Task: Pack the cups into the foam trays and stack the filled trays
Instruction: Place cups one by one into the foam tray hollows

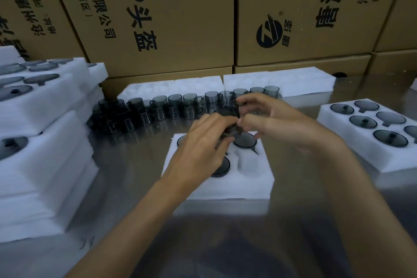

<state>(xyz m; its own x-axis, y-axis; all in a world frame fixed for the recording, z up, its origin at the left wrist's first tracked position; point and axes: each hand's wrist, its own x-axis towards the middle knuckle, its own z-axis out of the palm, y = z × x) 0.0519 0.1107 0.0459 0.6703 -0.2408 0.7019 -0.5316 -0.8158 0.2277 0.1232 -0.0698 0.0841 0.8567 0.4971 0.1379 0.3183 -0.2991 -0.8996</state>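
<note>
Packing step, mid-tray. At centre frame a foam tray (pixel 225 187) lies on the steel table (pixel 135 165), some pockets filled, the right-hand one open. Above it the left hand (pixel 203 142) and right hand (pixel 277 119), fingers curled, together hold a dark cup (pixel 226 112). Next move, likely: seat it in an open pocket, handle aligned to its notch. Beyond, loose cups (pixel 176 106) line up; a filled tray (pixel 370 133) sits right, stacked trays (pixel 40 142) left.

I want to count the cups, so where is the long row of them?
In the head view, the row of cups stands on the table behind the middle foam tray, in front of the cardboard boxes.
</note>
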